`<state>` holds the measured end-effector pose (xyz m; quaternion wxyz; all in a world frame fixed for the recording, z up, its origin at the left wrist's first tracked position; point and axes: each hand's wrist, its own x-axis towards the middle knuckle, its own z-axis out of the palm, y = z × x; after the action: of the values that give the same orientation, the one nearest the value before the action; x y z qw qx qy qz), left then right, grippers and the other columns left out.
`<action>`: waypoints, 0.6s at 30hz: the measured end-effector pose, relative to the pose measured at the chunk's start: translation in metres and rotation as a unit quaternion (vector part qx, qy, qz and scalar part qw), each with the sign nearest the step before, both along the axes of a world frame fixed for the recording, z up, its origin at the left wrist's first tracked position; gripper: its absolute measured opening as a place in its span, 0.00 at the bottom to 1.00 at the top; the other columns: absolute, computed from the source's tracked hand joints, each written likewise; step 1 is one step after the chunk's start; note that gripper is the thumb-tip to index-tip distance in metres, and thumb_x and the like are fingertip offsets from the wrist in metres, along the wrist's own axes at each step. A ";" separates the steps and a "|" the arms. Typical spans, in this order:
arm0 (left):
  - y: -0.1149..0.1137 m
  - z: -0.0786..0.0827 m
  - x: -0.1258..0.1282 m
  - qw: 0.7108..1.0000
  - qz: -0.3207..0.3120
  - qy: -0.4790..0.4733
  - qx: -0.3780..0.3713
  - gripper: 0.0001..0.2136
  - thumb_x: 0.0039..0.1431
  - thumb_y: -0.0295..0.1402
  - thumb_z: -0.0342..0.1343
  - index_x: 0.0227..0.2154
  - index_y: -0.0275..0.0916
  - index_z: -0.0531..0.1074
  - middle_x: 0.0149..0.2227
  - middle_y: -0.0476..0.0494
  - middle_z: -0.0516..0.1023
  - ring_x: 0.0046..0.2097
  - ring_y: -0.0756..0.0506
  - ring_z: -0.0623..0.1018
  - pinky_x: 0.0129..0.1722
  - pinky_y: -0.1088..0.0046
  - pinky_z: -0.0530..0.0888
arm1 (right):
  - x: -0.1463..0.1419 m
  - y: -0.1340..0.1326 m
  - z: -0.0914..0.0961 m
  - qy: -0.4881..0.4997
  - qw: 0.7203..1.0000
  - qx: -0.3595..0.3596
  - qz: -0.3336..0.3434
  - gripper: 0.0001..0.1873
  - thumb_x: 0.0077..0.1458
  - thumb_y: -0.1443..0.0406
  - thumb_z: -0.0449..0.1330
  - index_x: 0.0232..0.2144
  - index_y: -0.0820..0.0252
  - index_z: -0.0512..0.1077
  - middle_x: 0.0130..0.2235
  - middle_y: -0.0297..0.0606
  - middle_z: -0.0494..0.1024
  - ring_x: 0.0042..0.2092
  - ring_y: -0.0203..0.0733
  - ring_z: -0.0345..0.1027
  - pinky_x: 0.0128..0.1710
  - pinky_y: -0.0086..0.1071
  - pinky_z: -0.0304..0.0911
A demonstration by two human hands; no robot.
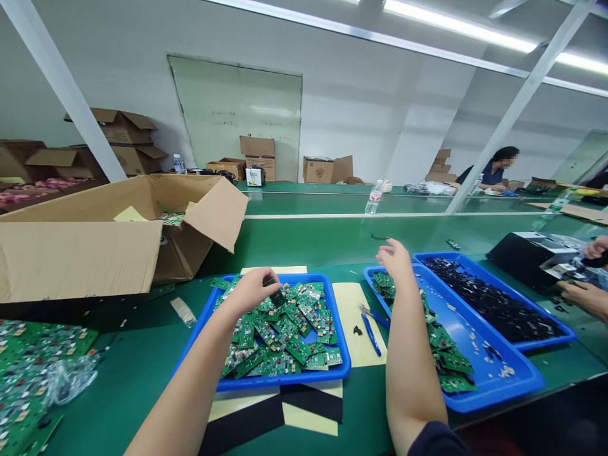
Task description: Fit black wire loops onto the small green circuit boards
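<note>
My left hand (pixel 253 292) is over the near blue tray (pixel 346 354), its fingers closed on a small green circuit board (pixel 276 296). Many similar boards (pixel 285 332) lie heaped in that tray. Raised above the left end of a second blue tray (pixel 515 387), my right hand (pixel 396 258) has its fingers apart and holds nothing. A thin dark strip (pixel 379 237) shows just beyond its fingertips; whether it touches them I cannot tell. Between the trays, blue-handled cutters (pixel 372 334) and small black bits (pixel 357 330) rest on yellow paper (pixel 349 301).
A third blue tray (pixel 567 334) holds small black parts. The large open carton (pixel 80 256) stands left, with larger board panels (pixel 38 361) in front. Another person's hands (pixel 589 294) work at the right near a black box (pixel 522 256). A water bottle (pixel 373 199) stands behind.
</note>
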<state>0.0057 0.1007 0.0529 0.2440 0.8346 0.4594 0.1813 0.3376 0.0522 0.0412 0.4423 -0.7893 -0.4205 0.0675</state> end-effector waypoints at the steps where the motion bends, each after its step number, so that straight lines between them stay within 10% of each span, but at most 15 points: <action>1: -0.005 0.007 0.001 0.998 0.001 -0.069 -0.006 0.11 0.51 0.40 0.53 0.26 0.35 0.70 0.26 0.46 0.73 0.28 0.48 0.70 0.26 0.75 0.64 | -0.013 -0.003 0.010 0.017 0.999 0.016 0.032 0.29 0.52 0.65 0.50 0.57 0.66 0.54 0.45 0.46 0.74 0.37 0.38 0.73 0.35 0.29 0.69; 4: -0.025 0.026 0.005 0.963 0.002 -0.268 -0.035 0.12 0.49 0.41 0.58 0.27 0.35 0.71 0.26 0.47 0.73 0.27 0.50 0.70 0.26 0.76 0.64 | -0.068 -0.017 0.038 0.138 0.954 0.118 0.239 0.35 0.51 0.60 0.54 0.59 0.64 0.48 0.44 0.46 0.75 0.38 0.39 0.72 0.35 0.33 0.69; 8: -0.047 0.041 0.011 0.910 0.027 -0.413 -0.030 0.12 0.42 0.38 0.64 0.28 0.35 0.72 0.27 0.47 0.74 0.28 0.51 0.71 0.26 0.76 0.66 | -0.142 -0.040 0.054 0.159 0.880 0.067 0.442 0.43 0.48 0.63 0.60 0.62 0.60 0.44 0.39 0.40 0.76 0.36 0.38 0.70 0.35 0.34 0.67; 18: -0.069 0.047 0.028 0.699 0.032 -0.675 -0.233 0.17 0.39 0.32 0.67 0.36 0.37 0.76 0.30 0.47 0.78 0.33 0.51 0.76 0.34 0.77 0.71 | -0.177 -0.047 0.042 0.175 0.850 0.166 0.468 0.38 0.52 0.65 0.58 0.61 0.57 0.45 0.27 0.30 0.71 0.32 0.36 0.66 0.35 0.33 0.66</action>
<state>0.0333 0.0316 0.0997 0.6697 0.3895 0.2254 0.5908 0.1603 0.0052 0.0832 0.5489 -0.3889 -0.6607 0.3332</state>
